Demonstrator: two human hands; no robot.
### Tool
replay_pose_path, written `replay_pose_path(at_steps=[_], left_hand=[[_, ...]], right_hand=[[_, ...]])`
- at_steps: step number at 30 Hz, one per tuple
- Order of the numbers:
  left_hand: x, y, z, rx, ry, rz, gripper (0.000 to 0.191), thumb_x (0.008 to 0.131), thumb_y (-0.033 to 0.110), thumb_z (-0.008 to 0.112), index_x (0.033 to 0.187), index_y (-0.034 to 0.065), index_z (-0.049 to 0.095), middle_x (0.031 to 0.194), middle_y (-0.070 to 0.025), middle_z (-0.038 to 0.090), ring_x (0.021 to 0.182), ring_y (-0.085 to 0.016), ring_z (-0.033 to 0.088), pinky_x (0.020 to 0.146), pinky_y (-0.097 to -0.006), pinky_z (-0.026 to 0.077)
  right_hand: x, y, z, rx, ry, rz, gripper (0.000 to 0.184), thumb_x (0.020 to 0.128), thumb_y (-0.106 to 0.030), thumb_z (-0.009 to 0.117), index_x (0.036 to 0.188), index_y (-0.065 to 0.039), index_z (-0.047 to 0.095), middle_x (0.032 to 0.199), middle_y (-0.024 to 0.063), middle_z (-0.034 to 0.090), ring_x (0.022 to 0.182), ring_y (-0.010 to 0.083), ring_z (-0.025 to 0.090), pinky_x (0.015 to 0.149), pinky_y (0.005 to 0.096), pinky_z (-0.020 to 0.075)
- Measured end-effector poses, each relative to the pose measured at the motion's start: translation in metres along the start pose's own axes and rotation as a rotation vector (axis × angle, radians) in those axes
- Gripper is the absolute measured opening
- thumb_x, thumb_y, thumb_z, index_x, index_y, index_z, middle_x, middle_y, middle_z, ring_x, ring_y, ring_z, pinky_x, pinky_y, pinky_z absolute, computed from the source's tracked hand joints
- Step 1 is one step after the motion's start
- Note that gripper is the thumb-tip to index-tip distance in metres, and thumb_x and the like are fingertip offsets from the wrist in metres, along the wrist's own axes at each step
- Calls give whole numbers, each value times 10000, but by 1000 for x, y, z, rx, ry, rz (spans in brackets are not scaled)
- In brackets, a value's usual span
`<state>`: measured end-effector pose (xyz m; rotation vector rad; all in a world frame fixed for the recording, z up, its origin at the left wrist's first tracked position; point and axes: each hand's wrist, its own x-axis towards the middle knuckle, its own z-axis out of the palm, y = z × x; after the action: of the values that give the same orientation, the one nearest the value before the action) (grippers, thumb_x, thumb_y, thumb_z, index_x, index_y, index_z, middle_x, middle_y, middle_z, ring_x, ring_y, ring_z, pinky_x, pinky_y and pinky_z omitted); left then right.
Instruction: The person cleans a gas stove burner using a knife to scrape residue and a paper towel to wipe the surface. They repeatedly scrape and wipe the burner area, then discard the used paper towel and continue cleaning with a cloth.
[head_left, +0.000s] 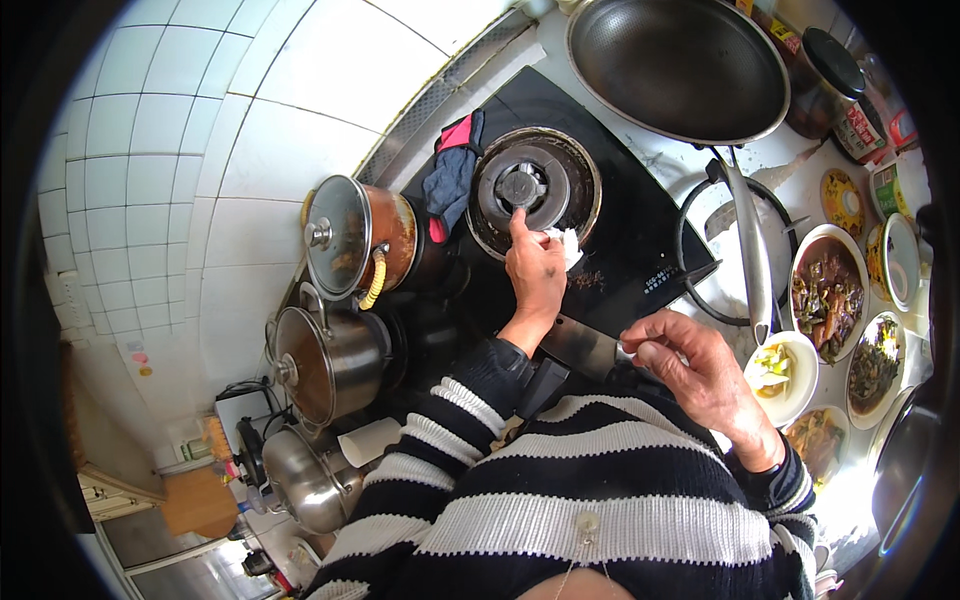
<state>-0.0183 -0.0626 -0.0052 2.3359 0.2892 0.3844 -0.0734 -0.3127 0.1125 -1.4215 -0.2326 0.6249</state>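
Observation:
My left hand (536, 270) reaches over the gas burner (517, 187) set in a black glass cooktop (630, 202). Its index fingertip is at the burner cap, and a crumpled white tissue (566, 247) is gripped in the other fingers. Dark smudges mark the back of that hand. Reddish-brown crumbs (586, 280) lie on the glass just below the burner's ring. My right hand (690, 375) is curled, thumb and index finger close together, over the handle end of a cleaver (581, 346). Whether it touches the handle cannot be seen.
A wok (679, 67) sits at the upper right, its handle (746, 247) crossing a black ring stand (682, 247). Food dishes (829, 292) crowd the right counter. Lidded pots (394, 232) (349, 360) stand left. A blue-and-pink cloth (454, 176) lies against the burner's left side.

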Motion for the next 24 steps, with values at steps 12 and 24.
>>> replay_pose_path(at_steps=[12, 24], left_hand=[[20, -49, -66, -43, -116, -269, 160, 853, -39, 657, 998, -14, 717, 865, -116, 726, 761, -188, 716, 719, -305, 565], [64, -56, -74, 354, -372, -141, 205, 776, 62, 833, 931, -12, 720, 931, -164, 669, 884, -313, 708, 780, -394, 545]], right_hand=[[0, -7, -3, -68, 57, 16, 174, 993, -74, 625, 1135, 15, 674, 960, 106, 699, 876, 188, 689, 777, 308, 539], [11, -5, -1, -88, 53, 80, 178, 996, -61, 613, 1148, 11, 671, 957, 103, 712, 872, 168, 690, 781, 297, 540]])
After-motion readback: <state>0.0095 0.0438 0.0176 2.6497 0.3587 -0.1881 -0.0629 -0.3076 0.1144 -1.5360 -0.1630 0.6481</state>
